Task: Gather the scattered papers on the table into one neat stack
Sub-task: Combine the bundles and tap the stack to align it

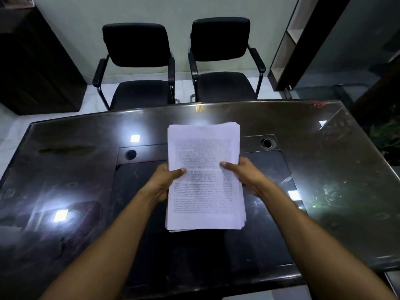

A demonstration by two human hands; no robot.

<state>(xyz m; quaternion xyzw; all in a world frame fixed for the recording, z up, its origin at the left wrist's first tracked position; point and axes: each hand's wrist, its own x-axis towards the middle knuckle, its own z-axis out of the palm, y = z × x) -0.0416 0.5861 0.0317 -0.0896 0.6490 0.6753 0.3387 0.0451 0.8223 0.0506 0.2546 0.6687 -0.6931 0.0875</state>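
I've got the paper stack gripped w/ both hands over the middle of the dark glossy tabletop. My left hand clamps its left edge, thumb on top; my right hand clamps the right edge, thumb on the printed top sheet. Sheet edges slightly fanned, not flush. Two black chairs stand beyond the tabletop's far edge.

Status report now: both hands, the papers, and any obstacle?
Left hand and right hand grip the paper stack, thumbs on top. Stack gathered, edges slightly fanned, over the table. No obstacle seen.
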